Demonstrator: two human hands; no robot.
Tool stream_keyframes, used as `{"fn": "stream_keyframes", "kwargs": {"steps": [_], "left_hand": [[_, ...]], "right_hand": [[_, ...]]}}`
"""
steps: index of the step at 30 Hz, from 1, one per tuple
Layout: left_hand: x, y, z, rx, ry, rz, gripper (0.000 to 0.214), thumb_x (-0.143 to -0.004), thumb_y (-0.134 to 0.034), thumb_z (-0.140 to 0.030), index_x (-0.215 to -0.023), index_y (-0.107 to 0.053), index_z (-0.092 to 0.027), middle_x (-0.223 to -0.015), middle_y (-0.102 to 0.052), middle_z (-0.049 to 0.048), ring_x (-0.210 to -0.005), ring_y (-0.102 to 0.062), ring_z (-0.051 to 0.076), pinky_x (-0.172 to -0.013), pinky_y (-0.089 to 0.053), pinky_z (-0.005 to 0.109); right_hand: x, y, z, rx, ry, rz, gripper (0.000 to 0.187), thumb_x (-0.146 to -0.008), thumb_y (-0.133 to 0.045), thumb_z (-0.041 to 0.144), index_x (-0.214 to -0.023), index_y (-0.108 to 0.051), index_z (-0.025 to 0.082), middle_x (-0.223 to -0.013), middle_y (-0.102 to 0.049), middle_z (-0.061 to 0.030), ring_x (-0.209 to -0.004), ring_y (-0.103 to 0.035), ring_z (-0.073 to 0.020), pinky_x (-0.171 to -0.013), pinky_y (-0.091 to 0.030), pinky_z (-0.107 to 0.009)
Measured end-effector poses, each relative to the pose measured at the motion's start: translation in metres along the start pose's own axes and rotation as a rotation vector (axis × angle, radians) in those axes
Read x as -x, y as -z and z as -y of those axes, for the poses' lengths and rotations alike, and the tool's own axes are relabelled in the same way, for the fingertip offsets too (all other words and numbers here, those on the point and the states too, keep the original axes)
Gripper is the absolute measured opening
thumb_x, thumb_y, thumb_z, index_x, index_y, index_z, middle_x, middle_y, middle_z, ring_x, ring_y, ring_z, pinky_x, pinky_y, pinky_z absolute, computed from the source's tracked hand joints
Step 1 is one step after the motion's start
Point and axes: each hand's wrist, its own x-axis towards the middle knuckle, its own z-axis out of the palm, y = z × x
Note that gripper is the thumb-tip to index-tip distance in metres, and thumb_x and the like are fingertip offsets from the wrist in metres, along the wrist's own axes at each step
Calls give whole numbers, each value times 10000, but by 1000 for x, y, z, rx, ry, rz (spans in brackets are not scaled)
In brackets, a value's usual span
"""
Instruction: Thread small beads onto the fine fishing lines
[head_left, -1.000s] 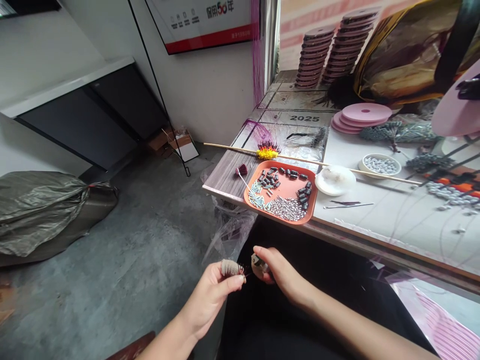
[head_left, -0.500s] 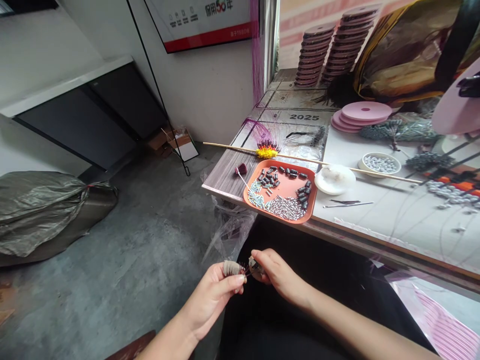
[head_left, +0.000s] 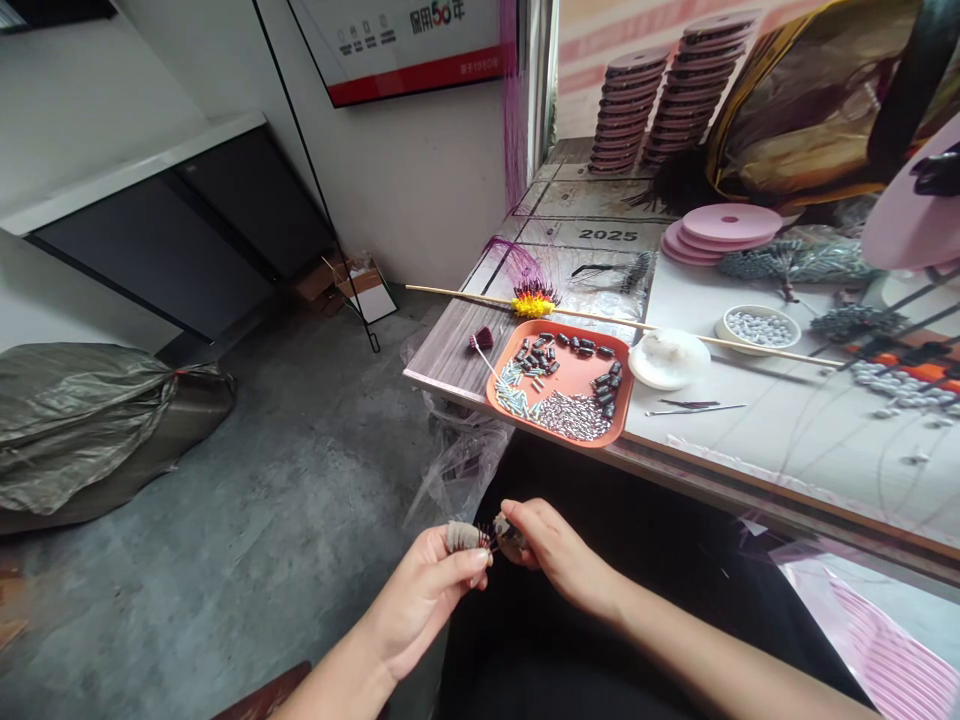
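Note:
My left hand (head_left: 431, 585) is closed, thumb pressed against the index finger, pinching thin dark strands (head_left: 486, 538) whose tips stick out toward the right. A ribbed grey wrap (head_left: 463, 537) covers the end of its index finger. Close beside it, my right hand (head_left: 544, 540) is closed at the strands' ends. A small grey and dark piece (head_left: 510, 535) shows at its fingertips; its kind I cannot make out. Both hands are in front of the table edge, above a dark lap. Beyond them an orange tray (head_left: 491, 398) holds black barrel-shaped pieces, pale green tubes and small shiny metal pieces.
A thin stick (head_left: 450, 291) with a yellow and orange bundle (head_left: 532, 303) lies behind the tray. To its right are a white lid (head_left: 670, 360) and a white bowl (head_left: 759, 345) of grey beads. Pink discs (head_left: 724, 222) and stacked spools (head_left: 626, 115) stand farther back.
My right hand has shifted very slightly left, toward the strands in my left hand. The left hand keeps its pinch and place.

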Motion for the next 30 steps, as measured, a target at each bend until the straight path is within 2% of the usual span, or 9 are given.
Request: {"fn": "stream_keyframes", "kwargs": {"steps": [4, 6, 9, 11, 16, 22, 26, 30], "left_hand": [[0, -2, -2, 2, -17, -41, 118, -639, -724, -190, -588, -628, -144, -556, -528, -15, -571, -448, 102, -612, -374, 230], [0, -2, -1, -9, -36, -72, 118, -632, -735, -204, -608, -639, -141, -572, -544, -10, -578, -453, 102, -610, -374, 227], [0, -3, 1, -30, -82, -108, 125, -643, -735, -217, -619, -639, -140, -597, -568, -6, -607, -468, 105, -626, -375, 224], [0, -3, 3, -53, -127, -121, 123, -657, -729, -215, -626, -634, -142, -617, -584, -6, -634, -483, 108, -651, -381, 226], [0, -4, 6, -150, -245, -153, 96, -701, -697, -228, -696, -648, -145, -667, -617, 4, -669, -515, 125, -678, -398, 243], [-2, -6, 9, -174, -309, -228, 92, -693, -703, -231, -702, -656, -153, -681, -628, 5, -686, -528, 135, -696, -418, 253], [-3, -8, 9, -114, -307, -235, 87, -687, -707, -221, -686, -653, -154, -678, -622, -2, -690, -525, 126, -701, -420, 241], [-3, -7, 7, -49, -241, -207, 107, -668, -718, -218, -644, -637, -151, -631, -596, -10, -659, -506, 118, -677, -408, 233]], "right_hand": [[0, 4, 4, -46, 22, -41, 569, -817, -323, 656, -550, -441, 167, -491, -337, 50, -478, -293, -81, -492, -256, -231], [2, 3, 8, -98, 54, -18, 489, -776, -468, 618, -641, -528, 152, -514, -383, 49, -494, -336, -86, -512, -291, -228], [5, -3, 15, -170, 72, 17, 369, -606, -738, 459, -722, -580, 147, -569, -485, 37, -532, -424, -95, -545, -342, -229], [7, -8, 18, -201, 62, -10, 356, -554, -784, 398, -706, -594, 139, -567, -520, 30, -531, -451, -100, -548, -359, -231], [6, -13, 17, -236, 69, -121, 317, -549, -783, 387, -615, -610, 130, -532, -523, 26, -511, -413, -87, -528, -337, -227], [6, -12, 14, -212, 109, -130, 262, -594, -751, 357, -603, -604, 140, -526, -491, 36, -509, -382, -84, -520, -324, -221], [7, -13, 12, -172, 159, -114, 209, -667, -693, 331, -612, -605, 150, -547, -488, 35, -510, -392, -88, -535, -342, -223], [9, -12, 15, -105, 167, -92, 212, -705, -663, 326, -615, -590, 149, -534, -455, 39, -518, -402, -94, -541, -347, -223]]}}
